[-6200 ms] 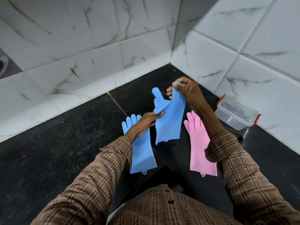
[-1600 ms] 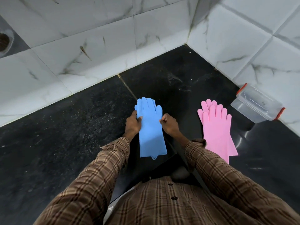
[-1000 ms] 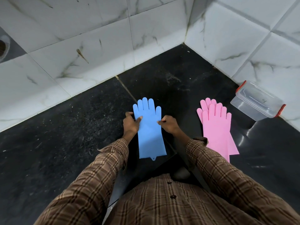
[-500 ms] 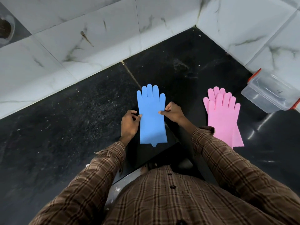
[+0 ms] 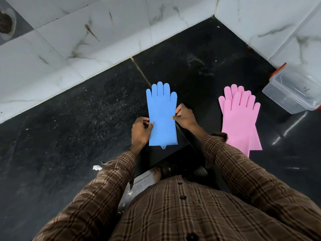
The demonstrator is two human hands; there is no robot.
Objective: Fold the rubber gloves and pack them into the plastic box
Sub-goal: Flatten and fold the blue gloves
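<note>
The plastic box (image 5: 293, 92) at the right edge of the frame is cut off there, so its far end and one red clip are only partly seen; its contents cannot be made out through the cloudy wall. In the pink gloves (image 5: 240, 119), the lower glove is largely covered by the upper one, and the cuff is partly hidden behind the right sleeve (image 5: 243, 171). Whether one or two blue gloves (image 5: 162, 117) lie stacked cannot be told. A round dark fitting (image 5: 6, 23) at the upper left is cropped by the frame edge.
</note>
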